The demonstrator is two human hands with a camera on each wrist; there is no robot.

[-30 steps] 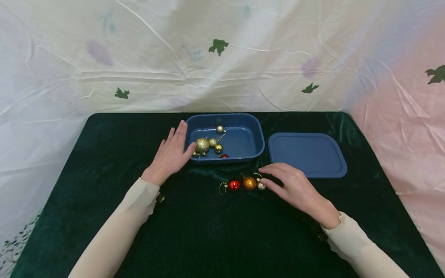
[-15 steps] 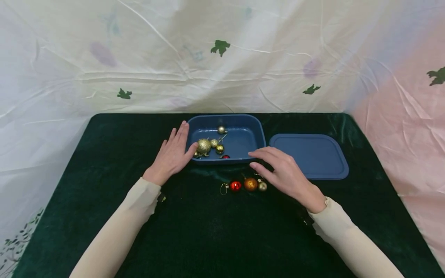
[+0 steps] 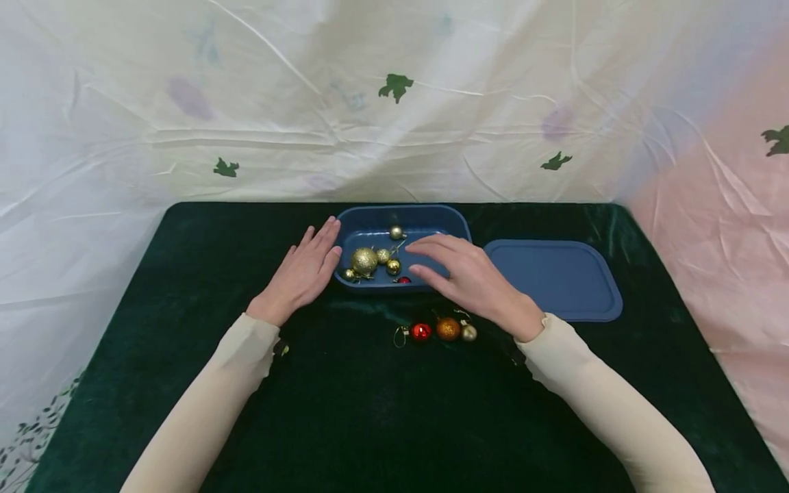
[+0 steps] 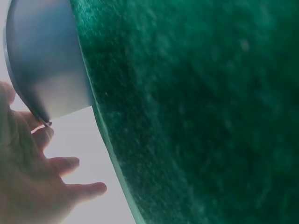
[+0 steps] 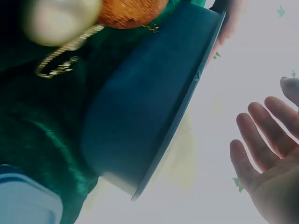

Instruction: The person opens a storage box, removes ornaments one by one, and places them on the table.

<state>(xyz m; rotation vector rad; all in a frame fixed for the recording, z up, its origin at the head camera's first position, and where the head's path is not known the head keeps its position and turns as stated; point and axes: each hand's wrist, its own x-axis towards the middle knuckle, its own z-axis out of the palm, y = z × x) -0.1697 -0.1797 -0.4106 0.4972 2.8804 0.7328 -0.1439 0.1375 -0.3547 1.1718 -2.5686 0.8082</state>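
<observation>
My left hand (image 3: 298, 274) lies with straight fingers against the left rim of a blue box (image 3: 382, 287); in the left wrist view its fingertips are at the box edge. Over the right part of the box hovers my right hand (image 3: 471, 281), fingers loosely bent and holding nothing, as the right wrist view also shows. Inside the box are several small gold baubles, a larger glittery gold bauble (image 3: 364, 261) and a red bauble (image 3: 403, 280) by the front wall. In front of the box lie a red bauble (image 3: 421, 333), an orange bauble (image 3: 448, 329) and a pale gold bauble (image 3: 469, 333).
A flat blue lid (image 3: 557, 281) lies right of the box. Dark green velvet cloth (image 3: 382, 411) covers the table. Behind it hangs a pale curtain (image 3: 345, 150) with green leaf shapes.
My right hand has moved left and away from me, from beside the loose baubles to above the box. My left hand stays at the box rim, its thumb drawn back slightly.
</observation>
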